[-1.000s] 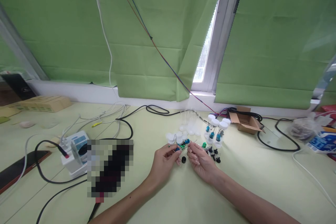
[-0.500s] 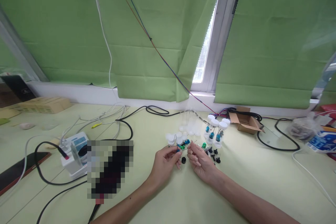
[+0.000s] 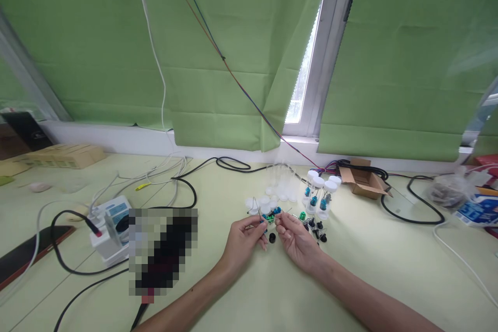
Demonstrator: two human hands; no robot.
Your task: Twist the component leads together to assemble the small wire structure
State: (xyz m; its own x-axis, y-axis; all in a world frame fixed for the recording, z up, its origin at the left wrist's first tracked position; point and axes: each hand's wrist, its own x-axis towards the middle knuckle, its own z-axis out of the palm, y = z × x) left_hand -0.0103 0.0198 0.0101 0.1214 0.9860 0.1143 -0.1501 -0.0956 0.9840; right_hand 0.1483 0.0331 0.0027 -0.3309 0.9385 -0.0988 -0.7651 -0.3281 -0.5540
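My left hand (image 3: 241, 241) is closed in a pinch on a small blue part with a thin bent wire (image 3: 254, 204) rising from it. Close on its right, my right hand (image 3: 299, 243) has thumb and forefinger pinched together; anything between them is too small to make out. A round black cap (image 3: 272, 238) lies between the hands. Small blue parts (image 3: 276, 211) and a green part (image 3: 302, 216) lie just beyond the fingertips. Several black parts (image 3: 319, 225) are scattered right of my right hand. Loose white caps (image 3: 265, 202) sit behind my left hand.
Clear tubes with white lids (image 3: 323, 202) stand upright at the right, blue parts inside. Empty clear tubes (image 3: 283, 184) are behind the caps. An open cardboard box (image 3: 363, 182) is near the wall. A white power strip (image 3: 111, 238), cables (image 3: 194, 192) and a phone (image 3: 35, 251) occupy the left.
The bent wire at my left fingers has tilted to the left. My right fingertips have shifted slightly left and down.
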